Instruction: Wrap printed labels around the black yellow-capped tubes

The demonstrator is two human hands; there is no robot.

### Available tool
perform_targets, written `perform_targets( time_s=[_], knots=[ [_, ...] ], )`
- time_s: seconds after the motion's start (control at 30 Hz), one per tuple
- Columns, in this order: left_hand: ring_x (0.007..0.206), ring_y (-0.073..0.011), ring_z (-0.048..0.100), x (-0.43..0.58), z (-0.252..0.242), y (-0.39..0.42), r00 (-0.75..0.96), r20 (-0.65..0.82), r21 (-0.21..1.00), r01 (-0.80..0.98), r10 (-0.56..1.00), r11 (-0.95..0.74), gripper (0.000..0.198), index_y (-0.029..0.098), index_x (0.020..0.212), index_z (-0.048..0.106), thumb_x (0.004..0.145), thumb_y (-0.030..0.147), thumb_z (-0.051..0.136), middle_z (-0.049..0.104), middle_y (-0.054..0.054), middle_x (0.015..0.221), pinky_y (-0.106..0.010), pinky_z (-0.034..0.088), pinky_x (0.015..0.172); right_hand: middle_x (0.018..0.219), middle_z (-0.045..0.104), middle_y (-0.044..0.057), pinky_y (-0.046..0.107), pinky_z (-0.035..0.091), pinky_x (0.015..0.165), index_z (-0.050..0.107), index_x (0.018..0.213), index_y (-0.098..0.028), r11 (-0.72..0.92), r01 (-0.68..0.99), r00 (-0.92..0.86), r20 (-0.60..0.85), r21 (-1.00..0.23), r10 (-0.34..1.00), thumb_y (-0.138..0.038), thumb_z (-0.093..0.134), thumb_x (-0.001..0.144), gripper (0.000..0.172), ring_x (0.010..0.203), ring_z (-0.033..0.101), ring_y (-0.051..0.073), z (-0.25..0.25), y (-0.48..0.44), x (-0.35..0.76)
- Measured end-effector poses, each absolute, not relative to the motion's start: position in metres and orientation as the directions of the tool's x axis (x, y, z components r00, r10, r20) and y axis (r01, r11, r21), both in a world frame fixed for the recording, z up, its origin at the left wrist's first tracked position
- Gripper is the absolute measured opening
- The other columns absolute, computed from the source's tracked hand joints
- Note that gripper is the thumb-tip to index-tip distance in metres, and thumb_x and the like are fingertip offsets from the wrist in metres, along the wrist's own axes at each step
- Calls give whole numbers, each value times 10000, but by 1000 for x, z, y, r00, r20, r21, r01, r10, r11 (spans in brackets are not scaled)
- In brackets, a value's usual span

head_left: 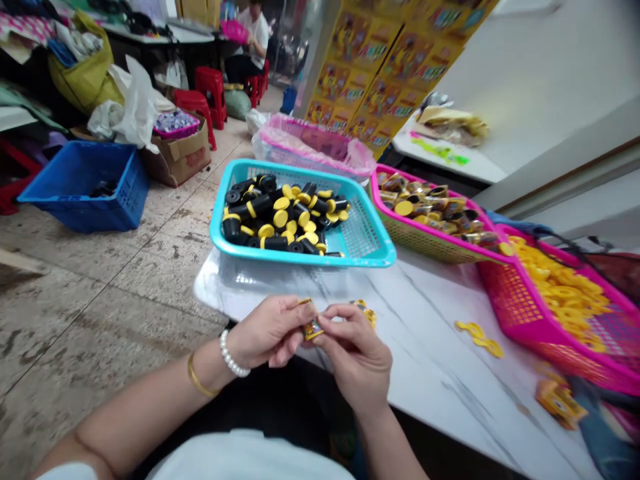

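Both of my hands meet over the near edge of a white marble table (430, 347). My left hand (267, 331), with a pearl bracelet and a gold bangle at the wrist, pinches a small yellow printed piece (313, 328). My right hand (356, 357) is closed on the same piece from the other side. A turquoise basket (367, 240) of several black cylinders with yellow caps (280, 217) stands just beyond my hands.
A pink basket (425, 237) of gold-wrapped pieces and a pink basket (520, 313) of yellow rings sit to the right. Loose yellow rings (480, 335) lie on the table. A blue crate (83, 183), cardboard box (183, 157) and red stools (203, 100) stand on the floor. A person (253, 37) sits far back.
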State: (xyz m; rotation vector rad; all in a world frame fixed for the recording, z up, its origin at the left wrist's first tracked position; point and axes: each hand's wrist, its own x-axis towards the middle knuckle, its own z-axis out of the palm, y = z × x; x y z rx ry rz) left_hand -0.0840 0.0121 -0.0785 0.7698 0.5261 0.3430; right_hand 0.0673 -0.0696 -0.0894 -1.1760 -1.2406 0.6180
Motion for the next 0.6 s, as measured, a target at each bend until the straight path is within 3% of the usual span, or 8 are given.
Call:
perform_targets(
  time_s=[0.17,0.27,0.37,0.43,0.5,0.57,0.6],
  knots=[
    [243,-27,255,-68,-80,6,765,-378,734,-95,521,672,610,177,713,540,706,771,674,442,91,379,-144,175,252,994,619,35,248,637,538,747,1005,-300,410,260,213,466,-874,859,-135,680,882,217,626,696,124,-95,-67,73],
    [247,-30,231,-54,-83,8,770,-384,721,-96,510,687,645,183,714,538,652,808,681,389,102,339,-146,172,265,1022,612,46,226,605,503,707,1103,-297,550,438,70,637,-711,768,-131,652,894,273,519,641,82,-101,-61,84],
    [256,-32,271,-44,-83,6,784,-357,699,-137,508,702,653,182,837,554,636,782,720,476,84,376,-141,179,291,1015,629,59,220,591,497,703,1166,-296,615,598,-53,740,-514,670,-116,609,909,328,516,630,84,-87,-53,103],
    [271,-52,352,-42,-81,3,807,-335,694,-137,486,706,717,175,1013,552,635,752,747,572,57,448,-147,203,301,1025,654,75,263,627,606,724,1160,-302,546,745,-92,752,-383,653,-91,589,910,354,666,698,141,-61,-42,129],
    [291,-74,416,-46,-79,2,817,-320,707,-132,480,695,812,160,1158,509,632,718,776,629,34,510,-158,224,302,998,679,66,281,612,630,759,1073,-325,361,913,-30,852,-189,522,-123,666,880,295,739,696,169,-29,-21,170],
    [295,-75,422,-53,-79,2,794,-327,723,-140,513,677,819,142,1182,498,640,680,795,630,35,518,-165,227,303,990,696,89,350,600,732,788,996,-297,138,987,13,904,-79,428,-225,723,860,167,863,705,236,-2,8,219],
    [298,-68,415,-57,-79,2,771,-340,727,-149,539,671,790,138,1162,508,647,661,800,621,41,514,-164,225,308,1046,698,120,381,586,777,790,1029,-266,43,997,41,887,-68,460,-271,702,878,175,914,706,263,8,23,241]
  ],
)
